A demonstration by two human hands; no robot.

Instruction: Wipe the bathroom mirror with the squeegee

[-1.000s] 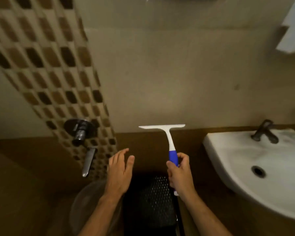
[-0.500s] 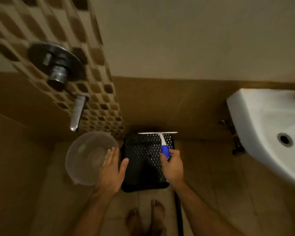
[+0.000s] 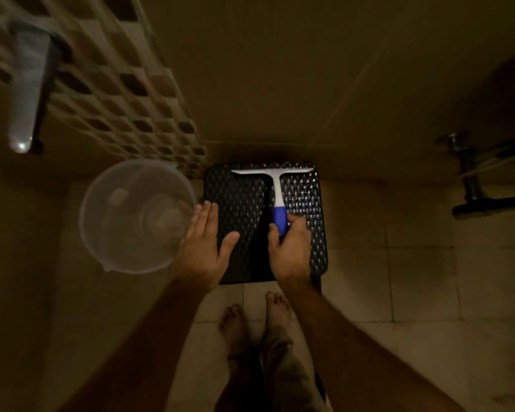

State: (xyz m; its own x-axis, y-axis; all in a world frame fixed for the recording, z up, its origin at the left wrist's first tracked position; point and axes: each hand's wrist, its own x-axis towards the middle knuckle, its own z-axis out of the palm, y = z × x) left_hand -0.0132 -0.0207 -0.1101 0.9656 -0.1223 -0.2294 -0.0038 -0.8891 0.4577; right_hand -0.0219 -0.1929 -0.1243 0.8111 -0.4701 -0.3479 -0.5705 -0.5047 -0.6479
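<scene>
**A:** What's nearest?

**B:** Two bare feet (image 3: 254,319) on pale floor tiles. Just past them, the left hand (image 3: 204,243) hovers flat, fingers straight, holding nothing. The right hand (image 3: 290,248) is wrapped around the blue grip of a white T-shaped plastic squeegee (image 3: 277,193).

**A:** Where's that sitting?

**B:** Over a black woven-pattern stool (image 3: 244,203), blade at the far edge. Clear round plastic bucket (image 3: 136,215) on the left. No readable writing anywhere.

Right hand (image 3: 290,251) gripping squeegee (image 3: 275,188) over black stool (image 3: 241,203), left hand (image 3: 204,248) flat.

V. dim, warm cast, motion blur at edges, wide-angle distortion
</scene>
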